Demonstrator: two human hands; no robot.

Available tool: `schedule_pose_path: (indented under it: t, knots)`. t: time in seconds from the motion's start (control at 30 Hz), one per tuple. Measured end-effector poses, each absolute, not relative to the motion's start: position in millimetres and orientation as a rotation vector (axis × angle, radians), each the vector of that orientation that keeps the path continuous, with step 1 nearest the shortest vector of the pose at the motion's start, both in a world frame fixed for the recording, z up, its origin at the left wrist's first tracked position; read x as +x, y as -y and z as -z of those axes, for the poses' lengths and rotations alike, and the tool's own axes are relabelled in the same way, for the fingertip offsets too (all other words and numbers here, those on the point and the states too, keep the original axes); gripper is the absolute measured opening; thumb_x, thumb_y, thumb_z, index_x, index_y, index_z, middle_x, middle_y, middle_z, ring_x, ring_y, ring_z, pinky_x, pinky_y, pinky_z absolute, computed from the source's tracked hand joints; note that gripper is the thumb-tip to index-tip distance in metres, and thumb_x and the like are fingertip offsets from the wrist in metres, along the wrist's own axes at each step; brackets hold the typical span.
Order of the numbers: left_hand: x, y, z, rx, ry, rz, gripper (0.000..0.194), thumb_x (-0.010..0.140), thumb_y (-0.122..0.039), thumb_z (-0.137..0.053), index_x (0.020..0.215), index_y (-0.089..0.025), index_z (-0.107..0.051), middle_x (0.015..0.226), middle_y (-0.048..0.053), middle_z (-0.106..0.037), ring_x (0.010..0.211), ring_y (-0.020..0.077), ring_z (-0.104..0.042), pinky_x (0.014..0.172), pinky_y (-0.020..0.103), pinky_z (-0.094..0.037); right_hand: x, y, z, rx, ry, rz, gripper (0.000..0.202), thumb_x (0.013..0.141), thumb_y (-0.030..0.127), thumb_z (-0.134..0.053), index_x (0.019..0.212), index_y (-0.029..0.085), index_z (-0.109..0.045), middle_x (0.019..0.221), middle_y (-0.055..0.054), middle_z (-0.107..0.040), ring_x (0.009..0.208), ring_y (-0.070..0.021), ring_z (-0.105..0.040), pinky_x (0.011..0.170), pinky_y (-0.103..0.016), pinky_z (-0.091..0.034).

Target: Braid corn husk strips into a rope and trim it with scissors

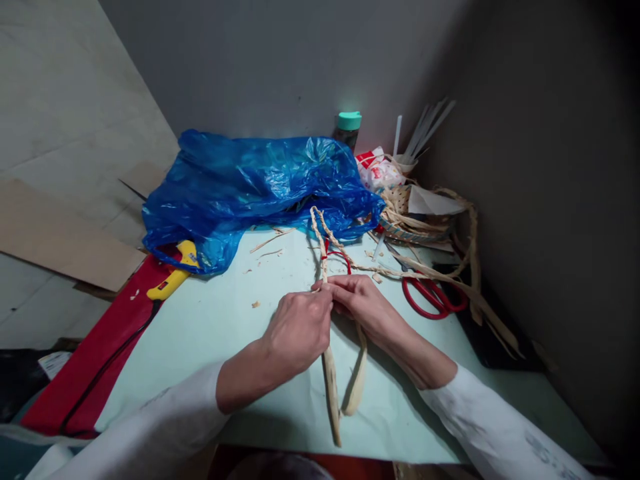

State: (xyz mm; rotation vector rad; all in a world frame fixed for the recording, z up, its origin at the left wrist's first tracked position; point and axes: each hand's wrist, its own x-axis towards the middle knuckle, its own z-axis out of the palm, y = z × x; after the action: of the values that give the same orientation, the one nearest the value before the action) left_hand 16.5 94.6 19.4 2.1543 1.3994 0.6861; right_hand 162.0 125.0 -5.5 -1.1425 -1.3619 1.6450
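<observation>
Braid [317, 230], pale fibre: pinched between left hand [300, 327] and right hand [364, 301], fingers of each closed on it, hands touching; its bent top lies just beyond the grip. Strips [331, 393], loose, two: on the near side of the grip. Scissors [430, 299], red-handled: right of it. Bag [260, 180], blue plastic: farther beyond. Tool [173, 279], yellow: left, well apart.

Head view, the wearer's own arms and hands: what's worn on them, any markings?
Left hand and right hand are bare, with no gloves visible. The left sleeve and right sleeve are white and end near the wrists. Grey markings, too blurred to read, show on the right one.
</observation>
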Motion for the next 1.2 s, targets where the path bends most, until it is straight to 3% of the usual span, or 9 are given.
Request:
schedule_pose_path:
  t: [0.13,0.23,0.3,0.37,0.5,0.63,0.8,0.93,1.2]
  knots:
    - [7.8,-104.2,-30.6,2.050,-1.490,-0.697,0.034,0.087,-0.027,-0.048,0.054,-0.019,-0.054,0.050,0.000,-0.048,0.049,0.0134,-0.038,0.055,0.029,-0.025,165.0,-126.0,4.0,-1.137,1.425,-1.606,0.031,0.082,0.039,-0.061,0.062,0.015,-0.060,0.054,0.005,-0.038,0.051,-0.0081,-0.027,0.049,-0.025,-0.018]
    - [1.5,-116.3,-30.4,1.797,-1.457,-0.871,0.021,0.086,-0.029,-0.052,0.070,-0.019,-0.059,0.063,-0.001,-0.057,0.060,0.0140,-0.048,0.059,0.026,-0.032,166.2,-125.3,1.2,-1.127,1.444,-1.604,0.033,0.085,0.039,-0.059,0.064,0.015,-0.065,0.051,0.006,-0.034,0.048,-0.0075,-0.024,0.048,-0.024,-0.018]
    - [0.9,-122.0,-24.0,1.612,-1.208,-0.847,0.013,0.085,-0.032,-0.056,0.085,-0.019,-0.059,0.073,0.000,-0.060,0.069,0.0147,-0.054,0.064,0.025,-0.037,165.6,-124.4,-0.9,-1.061,1.434,-1.652,0.033,0.087,0.041,-0.057,0.070,0.014,-0.068,0.054,0.004,-0.043,0.049,-0.0080,-0.030,0.051,-0.023,-0.025]
    - [2.8,-124.2,-16.2,1.402,-0.991,-0.761,0.016,0.087,-0.035,-0.054,0.086,-0.019,-0.054,0.069,-0.001,-0.055,0.063,0.0126,-0.052,0.061,0.024,-0.037,165.0,-123.8,-4.2,-0.965,1.423,-1.721,0.033,0.088,0.043,-0.056,0.074,0.015,-0.067,0.061,0.001,-0.055,0.054,-0.0101,-0.042,0.059,-0.024,-0.036]
    - [6.0,-123.5,-8.6,1.199,-0.903,-0.706,0.019,0.090,-0.035,-0.050,0.081,-0.018,-0.049,0.063,-0.004,-0.047,0.048,0.0063,-0.033,0.046,0.020,-0.021,168.1,-124.2,-14.0,-0.978,1.562,-1.682,0.032,0.088,0.043,-0.055,0.075,0.016,-0.065,0.072,-0.003,-0.065,0.069,-0.0152,-0.056,0.071,-0.027,-0.041]
    - [5.2,-123.5,-10.3,1.329,-1.008,-0.633,0.021,0.090,-0.032,-0.046,0.076,-0.017,-0.053,0.062,-0.002,-0.054,0.045,0.0062,-0.033,0.044,0.021,-0.021,173.1,-122.5,-20.3,-1.145,1.970,-1.334,0.033,0.095,0.034,-0.043,0.075,0.017,-0.063,0.074,-0.004,-0.066,0.068,-0.0151,-0.055,0.067,-0.025,-0.037]
    - [7.6,-122.1,-13.9,1.558,-1.314,-0.631,0.031,0.085,-0.029,-0.048,0.057,-0.017,-0.049,0.047,-0.004,-0.045,0.045,0.0084,-0.037,0.048,0.023,-0.026,170.3,-113.7,-24.9,-1.629,2.374,-0.635,0.030,0.097,0.027,-0.039,0.076,0.018,-0.059,0.060,-0.003,-0.059,0.052,-0.0131,-0.046,0.054,-0.027,-0.023]
    - [11.9,-120.2,-11.2,1.621,-1.390,-0.630,0.031,0.082,-0.026,-0.047,0.054,-0.017,-0.054,0.047,-0.003,-0.051,0.047,0.0102,-0.041,0.052,0.024,-0.031,164.0,-107.9,-30.9,-1.801,2.503,-0.338,0.026,0.095,0.024,-0.040,0.081,0.018,-0.061,0.066,-0.008,-0.066,0.058,-0.0177,-0.058,0.054,-0.029,-0.019]
    - [14.7,-116.3,1.5,1.450,-1.310,-0.772,0.028,0.080,-0.026,-0.050,0.054,-0.016,-0.053,0.047,-0.005,-0.041,0.048,0.0085,-0.036,0.049,0.023,-0.024,142.9,-91.5,-38.7,-1.891,2.602,-0.229,0.021,0.090,0.015,-0.039,0.092,0.013,-0.060,0.072,-0.013,-0.070,0.067,-0.0270,-0.069,0.052,-0.033,-0.016]
